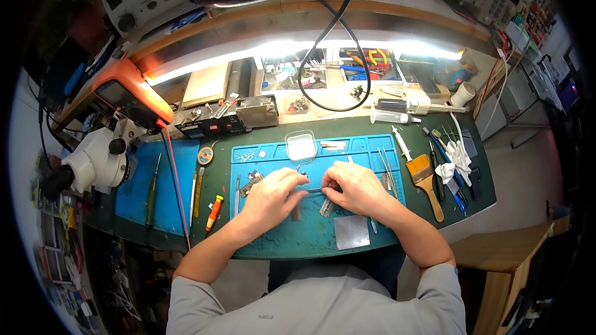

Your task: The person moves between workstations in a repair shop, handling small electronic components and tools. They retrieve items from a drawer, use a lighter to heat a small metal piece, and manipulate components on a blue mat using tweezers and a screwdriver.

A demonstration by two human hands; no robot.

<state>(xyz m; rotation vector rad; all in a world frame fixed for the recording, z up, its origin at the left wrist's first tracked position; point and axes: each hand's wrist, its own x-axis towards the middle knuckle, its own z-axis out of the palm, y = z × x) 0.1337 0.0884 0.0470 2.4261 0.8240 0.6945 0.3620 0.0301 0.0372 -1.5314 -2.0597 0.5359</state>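
Observation:
Over the blue work mat (285,236), my right hand (357,186) pinches a thin dark strip (315,190) between thumb and fingers. My left hand (273,195) is at the strip's other end, its thumb tip close to it and its forefinger held apart from the thumb. Whether the left thumb touches the strip is too small to tell. Below the right hand lies a small slotted metal piece (326,208), and a narrow brownish piece (296,213) rests by the left thumb. Several small metal parts (251,182) sit left of my left hand. A silver square sheet (352,232) lies nearer to me.
A clear plastic box (301,145) stands beyond my hands. To the right are a wide brush (424,183), a syringe (401,144) and tweezers (388,170). Leftward are an orange-handled screwdriver (214,212), a microscope (93,164) and an orange multimeter (133,96). A black cable loop (335,108) hangs ahead.

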